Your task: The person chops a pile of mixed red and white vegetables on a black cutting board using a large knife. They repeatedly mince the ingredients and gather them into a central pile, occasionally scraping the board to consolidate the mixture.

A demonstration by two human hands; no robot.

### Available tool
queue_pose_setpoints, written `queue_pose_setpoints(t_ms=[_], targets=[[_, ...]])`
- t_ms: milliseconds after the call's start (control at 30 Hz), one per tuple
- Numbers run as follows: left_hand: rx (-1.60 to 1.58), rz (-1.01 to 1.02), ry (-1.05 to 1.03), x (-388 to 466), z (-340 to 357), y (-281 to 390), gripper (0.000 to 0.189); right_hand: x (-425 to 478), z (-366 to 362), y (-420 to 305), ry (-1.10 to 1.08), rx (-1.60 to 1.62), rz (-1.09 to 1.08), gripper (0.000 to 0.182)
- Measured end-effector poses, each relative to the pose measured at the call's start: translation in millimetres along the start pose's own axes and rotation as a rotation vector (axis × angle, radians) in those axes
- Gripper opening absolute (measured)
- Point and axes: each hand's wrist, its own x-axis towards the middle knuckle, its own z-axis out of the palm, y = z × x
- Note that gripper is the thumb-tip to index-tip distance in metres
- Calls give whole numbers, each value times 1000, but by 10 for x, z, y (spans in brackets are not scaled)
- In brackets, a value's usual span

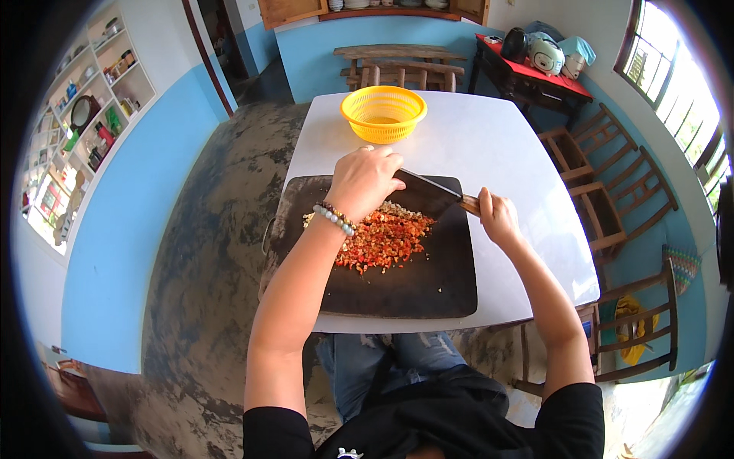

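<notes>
My right hand (498, 217) is closed around the wooden handle of a cleaver (433, 192). The broad dark blade is tilted above the far right part of a dark cutting board (395, 295). At the blade's far end, my left hand (367, 179) touches the blade with thumb and fingers; whether it grips firmly is hard to see. Finely chopped red peppers (384, 241) are spread over the middle of the board, with pale chopped bits (398, 209) along the far side. My left forearm and beaded bracelets hide part of the pile.
A yellow plastic colander (384, 115) stands on the white table (459, 126) beyond the board. Wooden chairs (596, 212) line the right side, and a wooden bench (401, 54) stands behind the table. A rice cooker (546, 57) sits on a red-topped side table (510, 63).
</notes>
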Motion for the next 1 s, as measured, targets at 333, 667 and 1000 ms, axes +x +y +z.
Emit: queue_pose_setpoints(t_ms=[333,667,1000], targets=[[-373,-162,92,-503,252,-566,38,482,-341,-1142,127,-368,-352,49],[-29,-40,82,-72,138,-97,30,158,-1,-165,88,-101,-104,39],[-272,6,114,-357,440,-684,36,141,-247,-952,102,-336,-273,47]])
